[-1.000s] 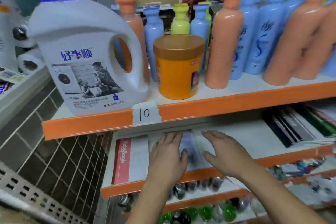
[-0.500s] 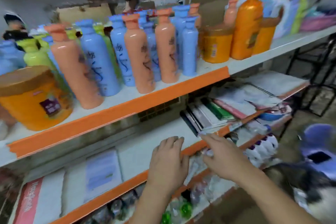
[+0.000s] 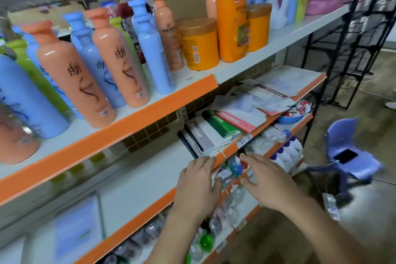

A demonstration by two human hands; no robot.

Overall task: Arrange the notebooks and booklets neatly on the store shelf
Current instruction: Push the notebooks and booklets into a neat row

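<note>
Both hands have slid rightward along the front edge of the middle shelf (image 3: 150, 173) since a moment ago, leaving the blue booklet (image 3: 78, 229) lying flat near the shelf's left end and closing on the fanned stack of notebooks (image 3: 205, 135). From where I stand, the left hand (image 3: 198, 184) has its straight fingers resting on the orange front lip, just under the stack's near corner, its grip apart and empty. The right hand (image 3: 269, 180) hangs just in front of the lip and slightly lower, fingers spread, grip also apart with nothing in it. The stack sits about midway along the shelf, slumped sideways like toppled cards, with a green notebook (image 3: 221, 123) and a red notebook (image 3: 237, 122) overlapping at its right. Beyond them, toward the right end of the shelf, loose booklets (image 3: 263, 96) lie scattered at odd angles, some poking past the front edge. I'd say the step in hand is gathering that fan. It would go best with one hand bracing the left side and the other sweeping in from the right, squaring the spines together before anything is lifted. The covers look slick, so pulling one alone could drag its neighbours over the lip onto the goods below. Shampoo bottles (image 3: 111, 60) crowd the shelf above, so the hands should stay low.
</note>
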